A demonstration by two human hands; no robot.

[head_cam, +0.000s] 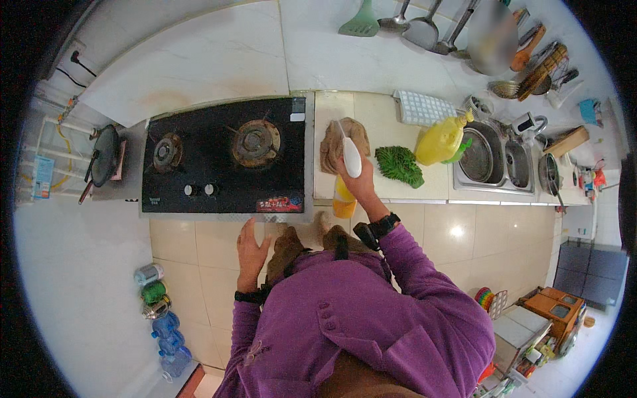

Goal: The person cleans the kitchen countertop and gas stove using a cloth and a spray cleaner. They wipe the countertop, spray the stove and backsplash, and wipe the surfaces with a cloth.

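Observation:
My right hand (359,180) grips a spray bottle with a white trigger head (352,156) and a yellow-orange body (344,201), held over the counter's front edge. Beyond it a crumpled brown cloth (331,142) lies on the counter, just right of the gas stove. A green scrubbing cloth or mat (398,165) lies to the right of the hand. My left hand (253,251) is empty with its fingers apart, close to the front edge of the black gas stove (214,154).
Further right stand a yellow detergent bottle (440,141), a checked cloth (427,107) and a steel double sink (492,156). Cooking tools, including a green spatula (361,22), hang on the wall. A dark pan (105,155) stands left of the stove. Large water bottles (171,343) are on the floor.

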